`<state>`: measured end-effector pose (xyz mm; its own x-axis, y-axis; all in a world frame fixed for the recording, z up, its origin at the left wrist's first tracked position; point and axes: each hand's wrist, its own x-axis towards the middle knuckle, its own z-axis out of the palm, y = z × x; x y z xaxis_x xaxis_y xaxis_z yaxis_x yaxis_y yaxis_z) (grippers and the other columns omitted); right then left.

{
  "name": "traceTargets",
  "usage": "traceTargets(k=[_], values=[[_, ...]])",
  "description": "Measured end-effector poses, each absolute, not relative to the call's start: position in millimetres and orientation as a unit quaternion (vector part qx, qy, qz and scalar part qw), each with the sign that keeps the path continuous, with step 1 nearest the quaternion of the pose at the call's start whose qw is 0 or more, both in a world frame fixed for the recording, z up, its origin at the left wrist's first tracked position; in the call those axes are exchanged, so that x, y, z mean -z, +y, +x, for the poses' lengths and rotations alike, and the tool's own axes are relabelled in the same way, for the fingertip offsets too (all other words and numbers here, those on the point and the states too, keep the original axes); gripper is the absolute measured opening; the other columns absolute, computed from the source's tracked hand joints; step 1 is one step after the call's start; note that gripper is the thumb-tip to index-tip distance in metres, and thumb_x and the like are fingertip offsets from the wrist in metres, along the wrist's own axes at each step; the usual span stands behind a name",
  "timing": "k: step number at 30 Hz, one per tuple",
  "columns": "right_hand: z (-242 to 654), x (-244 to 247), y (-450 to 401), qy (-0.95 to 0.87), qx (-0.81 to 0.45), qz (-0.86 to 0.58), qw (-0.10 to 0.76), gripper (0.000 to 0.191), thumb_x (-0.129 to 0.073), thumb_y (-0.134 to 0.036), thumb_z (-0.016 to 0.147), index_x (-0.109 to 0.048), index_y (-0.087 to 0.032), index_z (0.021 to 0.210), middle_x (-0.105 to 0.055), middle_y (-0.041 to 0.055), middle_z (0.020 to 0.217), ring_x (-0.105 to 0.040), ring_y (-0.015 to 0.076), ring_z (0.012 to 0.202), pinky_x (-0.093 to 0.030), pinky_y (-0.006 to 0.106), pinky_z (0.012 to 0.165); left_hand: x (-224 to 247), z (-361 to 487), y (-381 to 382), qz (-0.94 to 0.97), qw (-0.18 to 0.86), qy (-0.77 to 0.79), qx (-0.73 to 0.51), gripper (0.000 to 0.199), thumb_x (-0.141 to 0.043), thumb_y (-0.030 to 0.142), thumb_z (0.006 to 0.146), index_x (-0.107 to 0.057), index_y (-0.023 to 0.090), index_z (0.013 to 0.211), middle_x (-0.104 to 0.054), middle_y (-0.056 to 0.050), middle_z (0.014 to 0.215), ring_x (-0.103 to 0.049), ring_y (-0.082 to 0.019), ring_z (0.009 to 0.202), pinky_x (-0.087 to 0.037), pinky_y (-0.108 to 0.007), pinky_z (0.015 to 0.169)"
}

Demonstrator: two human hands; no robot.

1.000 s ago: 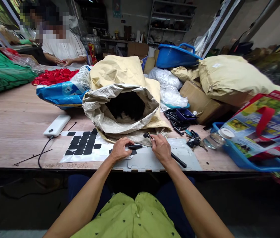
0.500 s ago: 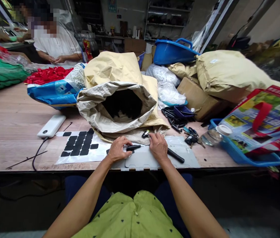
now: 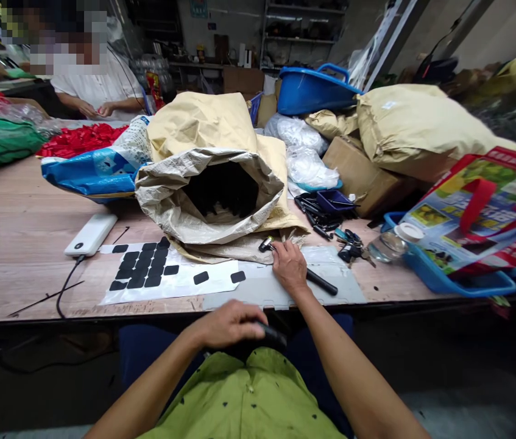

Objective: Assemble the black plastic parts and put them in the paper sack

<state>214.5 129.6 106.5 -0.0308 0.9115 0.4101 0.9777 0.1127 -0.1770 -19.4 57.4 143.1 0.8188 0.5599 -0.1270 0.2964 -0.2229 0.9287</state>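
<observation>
A black piece [image 3: 274, 336], glossy and motion-blurred, is just off the table's [image 3: 15, 244] near edge, above the lap, in the left hand's [image 3: 234, 323] curled fingers. The right hand [image 3: 289, 266], fingers closed, grips a black-handled hammer [image 3: 322, 282] over the grey sheet [image 3: 349, 291] along that edge.

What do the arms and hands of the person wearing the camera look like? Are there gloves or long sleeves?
The left hand and right hand are bare: no gloves, and no watch or bracelet shows. The forearms are bare too, with no sleeves in view. The shirt is yellow-green with small dark marks.
</observation>
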Motion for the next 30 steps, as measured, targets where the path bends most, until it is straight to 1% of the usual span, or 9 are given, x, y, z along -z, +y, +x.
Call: traceTargets(k=[3,7,10,13,16,18,23,26,30], values=[[214,-107,129,-0.712,0.075,-0.662,0.220,0.024,-0.053,-0.023,0.097,-0.068,-0.022,0.116,-0.060,0.0081,0.102,-0.049,0.0238,0.097,-0.037,0.033,0.085,-86,-15,33,0.752,0.578,0.316,0.016,0.031,-0.073,0.043,0.083,-0.077,0.023,0.105,-0.073,0.000,0.085,-0.063,-0.017,0.076,-0.045,-0.026,0.068],[214,-107,130,-0.713,0.075,-0.659,0.226,0.024,-0.054,-0.022,0.096,-0.068,-0.022,0.116,-0.061,0.0076,0.101,-0.049,0.0236,0.096,-0.037,0.032,0.086,-4,-12,31,0.655,0.560,0.504,0.058,0.034,-0.067,0.044,0.084,-0.076,0.019,0.105,-0.076,-0.007,0.098,-0.068,-0.027,0.092,-0.052,-0.038,0.083],[215,-107,130,-0.713,0.075,-0.658,0.232,0.025,-0.054,-0.021,0.096,-0.068,-0.022,0.116,-0.061,0.0076,0.100,-0.049,0.0239,0.096,-0.038,0.032,0.086,19,-10,40,0.645,0.550,0.529,0.026,0.041,-0.062,0.049,0.087,-0.074,0.019,0.113,-0.074,-0.012,0.112,-0.065,-0.033,0.111,-0.049,-0.050,0.100],[215,-108,130,-0.712,0.072,-0.657,0.236,0.025,-0.054,-0.021,0.096,-0.068,-0.022,0.116,-0.061,0.0080,0.100,-0.049,0.0241,0.096,-0.038,0.033,0.085,18,-9,43,0.670,0.519,0.530,0.018,0.046,-0.057,0.044,0.092,-0.066,0.023,0.132,-0.065,-0.012,0.137,-0.052,-0.032,0.136,-0.034,-0.050,0.118],[215,-109,129,-0.711,0.071,-0.658,0.236,0.025,-0.054,-0.021,0.096,-0.068,-0.022,0.116,-0.061,0.0081,0.101,-0.049,0.0241,0.096,-0.038,0.033,0.085,8,-10,38,0.699,0.502,0.502,0.093,0.045,-0.052,0.035,0.095,-0.066,0.018,0.134,-0.063,-0.015,0.141,-0.054,-0.034,0.134,-0.038,-0.052,0.116],[214,-110,129,-0.711,0.071,-0.659,0.235,0.025,-0.054,-0.021,0.096,-0.068,-0.022,0.117,-0.061,0.0081,0.101,-0.049,0.0241,0.096,-0.038,0.033,0.085,-10,-11,35,0.705,0.519,0.464,0.138,0.041,-0.064,0.037,0.088,-0.072,0.020,0.123,-0.071,-0.013,0.128,-0.064,-0.036,0.119,-0.048,-0.051,0.105],[214,-108,129,-0.712,0.081,-0.659,0.230,0.024,-0.053,-0.021,0.096,-0.068,-0.022,0.116,-0.060,0.0080,0.100,-0.049,0.0240,0.095,-0.037,0.033,0.084,-113,-22,67,0.666,0.702,0.186,0.169,0.053,-0.075,0.051,0.083,-0.070,0.023,0.128,-0.078,-0.008,0.104,-0.073,-0.025,0.088,-0.057,-0.037,0.081],[214,-107,130,-0.711,0.089,-0.659,0.228,0.024,-0.052,-0.021,0.097,-0.067,-0.022,0.116,-0.060,0.0079,0.100,-0.048,0.0239,0.094,-0.037,0.033,0.083,-175,-30,128,0.643,0.744,0.183,-0.001,0.051,-0.072,0.051,0.087,-0.070,0.018,0.126,-0.077,-0.012,0.103,-0.072,-0.020,0.081,-0.056,-0.030,0.073],[215,-106,130,-0.713,0.086,-0.656,0.232,0.024,-0.053,-0.021,0.096,-0.067,-0.022,0.115,-0.060,0.0080,0.099,-0.049,0.0239,0.094,-0.038,0.033,0.083,-195,-25,228,0.653,0.490,0.488,-0.310,0.038,-0.063,0.046,0.092,-0.073,0.014,0.109,-0.077,-0.010,0.093,-0.069,-0.015,0.073,-0.051,-0.024,0.065]])
